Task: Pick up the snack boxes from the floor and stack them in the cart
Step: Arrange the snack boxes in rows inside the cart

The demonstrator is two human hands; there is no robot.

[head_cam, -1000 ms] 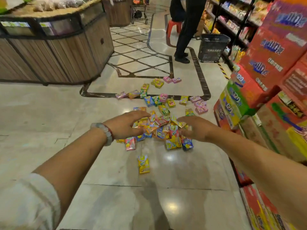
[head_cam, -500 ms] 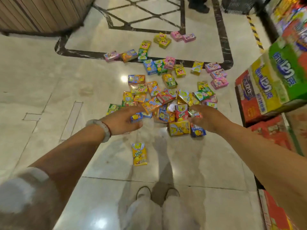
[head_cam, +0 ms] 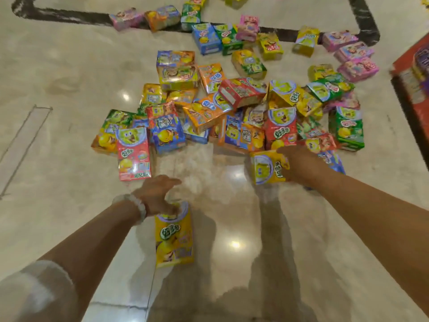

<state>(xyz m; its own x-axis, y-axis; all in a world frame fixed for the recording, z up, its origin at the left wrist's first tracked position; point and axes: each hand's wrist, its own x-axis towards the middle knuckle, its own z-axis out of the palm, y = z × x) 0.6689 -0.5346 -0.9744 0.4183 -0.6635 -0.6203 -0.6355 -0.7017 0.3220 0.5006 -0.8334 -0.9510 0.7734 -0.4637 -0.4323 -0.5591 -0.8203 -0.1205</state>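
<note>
Glossy beige marble floor (head_cam: 69, 94) with a dark inlaid border band (head_cam: 69, 17) across the top and down the upper right. Stacked cartons (head_cam: 415, 73), red-sided, at the right edge. Large heap of snack boxes (head_cam: 232, 108) spread over the middle of the floor, many colours, some flat, some tilted on one another; looser strays of pink, yellow, green and blue toward the border band. Pale sleeve (head_cam: 34, 293) at lower left, forearm reaching forward. Lone yellow box (head_cam: 174, 238) flat on the floor, well apart from the heap, nearest the viewer. Red box (head_cam: 133, 154) flat at the heap's near left edge. Left hand (head_cam: 155, 194) over the far end of the lone yellow box, thumb pointing right, fingers reaching down at the box's top edge; blurred, so cannot tell whether gripping or only touching. Pale beaded bracelet (head_cam: 137, 209) on that wrist. Right hand (head_cam: 294, 163) at the heap's near edge, fingers curled round a second yellow box (head_cam: 267, 168), grasping its right side; box tilted, just beside the heap. No cart within view.
</note>
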